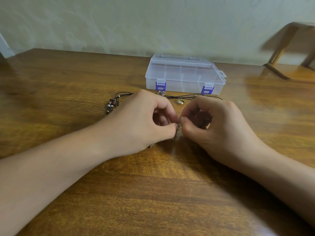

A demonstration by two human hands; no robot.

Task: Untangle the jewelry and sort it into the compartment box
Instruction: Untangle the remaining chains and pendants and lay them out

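In front of the compartment box [185, 74], on the wooden desk [68, 79], two bare hands meet almost fingertip to fingertip. The left hand [144, 120] has its fingers curled and pinches a small metal piece of jewelry [179, 127] between thumb and forefinger. The right hand [214, 123] is curled in the same way and pinches the same small piece from the other side. What kind of piece it is I cannot tell; it is too small and partly hidden by the fingers.

The box is of clear plastic with two blue latches on its front wall, and its lid is closed. Just before the box a thin black cord [180, 96] lies across the desk, passing behind both hands. To the left of the box, the cord ends in a bunch of brown beads [112, 103]. Near the front wall of the box lies a small gold ring-like piece [180, 101], and another small metal piece [161, 93] touches the cord close to the left latch.
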